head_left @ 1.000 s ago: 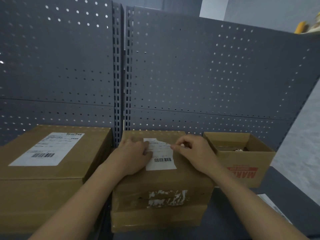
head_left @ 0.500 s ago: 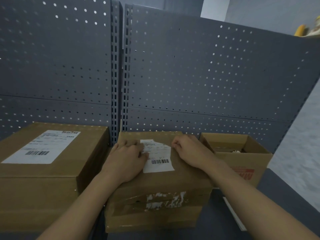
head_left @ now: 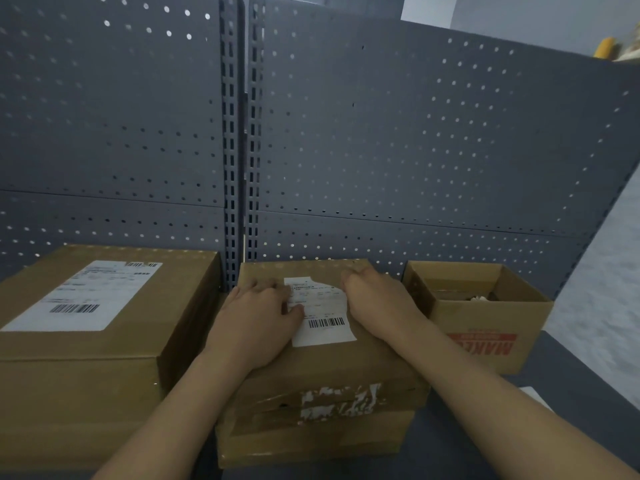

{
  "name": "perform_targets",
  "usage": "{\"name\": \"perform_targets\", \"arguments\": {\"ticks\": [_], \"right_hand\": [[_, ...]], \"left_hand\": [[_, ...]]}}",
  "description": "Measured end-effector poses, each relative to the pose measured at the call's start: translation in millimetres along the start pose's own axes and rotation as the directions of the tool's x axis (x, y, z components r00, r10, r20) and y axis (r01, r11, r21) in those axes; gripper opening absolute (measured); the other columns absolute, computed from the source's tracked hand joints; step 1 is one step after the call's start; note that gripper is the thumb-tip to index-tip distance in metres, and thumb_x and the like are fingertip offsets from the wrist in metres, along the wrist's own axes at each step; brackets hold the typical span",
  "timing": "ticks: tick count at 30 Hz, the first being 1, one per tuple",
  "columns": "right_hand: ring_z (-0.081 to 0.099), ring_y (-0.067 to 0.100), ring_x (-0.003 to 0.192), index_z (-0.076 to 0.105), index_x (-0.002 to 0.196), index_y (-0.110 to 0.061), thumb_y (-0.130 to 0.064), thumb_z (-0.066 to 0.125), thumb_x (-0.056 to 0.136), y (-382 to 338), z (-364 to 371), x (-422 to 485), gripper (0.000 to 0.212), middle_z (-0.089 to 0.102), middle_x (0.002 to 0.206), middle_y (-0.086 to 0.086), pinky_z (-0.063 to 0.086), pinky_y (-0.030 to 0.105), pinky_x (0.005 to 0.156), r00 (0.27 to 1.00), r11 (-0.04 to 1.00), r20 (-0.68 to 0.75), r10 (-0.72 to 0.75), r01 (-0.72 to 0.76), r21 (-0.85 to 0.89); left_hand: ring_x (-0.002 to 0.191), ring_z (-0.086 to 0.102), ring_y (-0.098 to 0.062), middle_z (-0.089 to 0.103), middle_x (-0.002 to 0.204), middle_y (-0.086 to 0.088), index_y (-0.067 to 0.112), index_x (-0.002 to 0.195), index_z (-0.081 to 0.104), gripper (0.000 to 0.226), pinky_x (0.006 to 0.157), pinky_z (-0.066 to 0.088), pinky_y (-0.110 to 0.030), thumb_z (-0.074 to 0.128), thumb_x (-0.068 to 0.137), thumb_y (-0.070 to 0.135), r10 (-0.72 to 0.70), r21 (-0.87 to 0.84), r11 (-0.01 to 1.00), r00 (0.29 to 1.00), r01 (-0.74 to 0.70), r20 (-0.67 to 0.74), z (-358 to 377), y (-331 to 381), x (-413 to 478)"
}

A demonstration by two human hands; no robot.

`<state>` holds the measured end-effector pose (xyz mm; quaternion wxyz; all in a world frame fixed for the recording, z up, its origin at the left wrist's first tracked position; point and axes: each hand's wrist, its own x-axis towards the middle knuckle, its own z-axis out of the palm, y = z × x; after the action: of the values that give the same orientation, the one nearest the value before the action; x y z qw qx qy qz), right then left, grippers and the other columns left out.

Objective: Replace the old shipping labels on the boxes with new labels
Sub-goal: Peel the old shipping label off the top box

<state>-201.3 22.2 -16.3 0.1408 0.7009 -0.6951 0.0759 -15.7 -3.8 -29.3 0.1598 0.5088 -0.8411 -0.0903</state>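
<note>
Left hand [head_left: 256,320] lies flat on the middle box [head_left: 329,367], thumb pressing the left edge of its white label [head_left: 323,315]. Right hand [head_left: 377,303] curls its fingers at the label's far right edge; whether it pinches the paper, I cannot tell. Beyond stands grey pegboard [head_left: 381,150].

Dim, bluish indoor light. Bright dots glow through holes in the grey perforated metal back panel [head_left: 415,150]. Wide-angle bending curves its edges. Small print on the white paper label [head_left: 325,306] is soft, unreadable.
</note>
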Motion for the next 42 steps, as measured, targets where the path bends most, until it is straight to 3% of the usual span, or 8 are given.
{"name": "perform_targets", "arguments": {"ticks": [14,21,24,29,35,37,42], "right_hand": [[0.06,0.029,0.093,0.06,0.105,-0.003,0.002,0.044,0.094,-7.9,-4.9,-3.2,0.02,0.059,0.11,0.012,0.038,0.032,0.065,0.999,0.986,-0.005,-0.051,0.049,-0.157],[0.06,0.028,0.093,0.059,0.112,-0.004,0.0,0.045,0.095,-2.3,0.6,2.6,0.023,0.058,0.118,0.014,0.045,0.034,0.072,0.999,0.998,0.033,-0.019,0.021,-0.053],[0.059,0.025,0.09,0.06,0.108,-0.008,-0.002,0.048,0.095,2.1,4.2,2.9,0.019,0.059,0.112,0.011,0.045,0.032,0.069,0.999,1.0,0.042,0.002,-0.002,0.003],[0.06,0.025,0.09,0.064,0.106,-0.011,-0.001,0.049,0.094,6.7,8.2,-1.5,0.021,0.06,0.109,0.008,0.051,0.035,0.076,0.993,0.985,-0.027,0.119,-0.114,0.131],[0.052,0.021,0.079,0.06,0.101,-0.006,0.003,0.047,0.095,-6.5,1.1,-3.0,0.018,0.059,0.103,0.008,0.036,0.028,0.065,1.0,0.997,-0.022,0.006,-0.008,-0.081],[0.058,0.024,0.085,0.061,0.099,-0.006,0.005,0.048,0.092,-9.5,0.0,-3.5,0.019,0.06,0.104,0.009,0.038,0.029,0.064,0.999,0.987,-0.031,-0.026,0.021,-0.158],[0.059,0.029,0.093,0.062,0.104,-0.004,0.004,0.046,0.093,-8.0,-0.2,-0.9,0.021,0.059,0.11,0.011,0.039,0.034,0.066,0.998,0.988,-0.042,-0.038,0.031,-0.154]], "left_hand": [[0.139,0.034,-0.02,0.038,0.154,0.005,0.026,0.146,0.045,0.053,0.114,0.028,-0.038,0.039,0.1,0.05,-0.021,-0.006,1.0,1.0,0.021,0.004,-0.8,3.2,-1.3],[0.137,0.036,-0.022,0.04,0.152,0.005,0.026,0.144,0.048,0.051,0.112,0.03,-0.038,0.04,0.099,0.05,-0.029,-0.02,0.999,1.0,0.029,0.006,-2.3,2.6,-2.6],[0.138,0.034,-0.02,0.039,0.153,0.005,0.027,0.146,0.046,0.052,0.113,0.029,-0.037,0.04,0.1,0.049,-0.022,-0.02,1.0,1.0,0.022,0.005,-3.4,3.2,-2.9],[0.139,0.033,-0.021,0.038,0.154,0.006,0.027,0.146,0.045,0.052,0.114,0.028,-0.037,0.04,0.1,0.049,-0.028,-0.018,0.999,1.0,0.028,0.008,-3.7,4.2,-3.7],[0.139,0.033,-0.02,0.038,0.154,0.005,0.027,0.147,0.044,0.052,0.114,0.027,-0.036,0.041,0.1,0.049,-0.033,-0.021,0.999,0.999,0.033,0.006,-5.2,4.9,-5.1],[0.139,0.033,-0.02,0.038,0.154,0.006,0.027,0.146,0.046,0.051,0.114,0.027,-0.037,0.041,0.099,0.049,-0.033,-0.032,0.999,0.999,0.033,0.007,-5.4,4.7,-5.2],[0.139,0.032,-0.02,0.039,0.153,0.006,0.027,0.145,0.047,0.05,0.114,0.027,-0.037,0.042,0.099,0.048,-0.027,-0.04,0.999,1.0,0.027,0.012,-6.0,5.3,-5.4]]}}
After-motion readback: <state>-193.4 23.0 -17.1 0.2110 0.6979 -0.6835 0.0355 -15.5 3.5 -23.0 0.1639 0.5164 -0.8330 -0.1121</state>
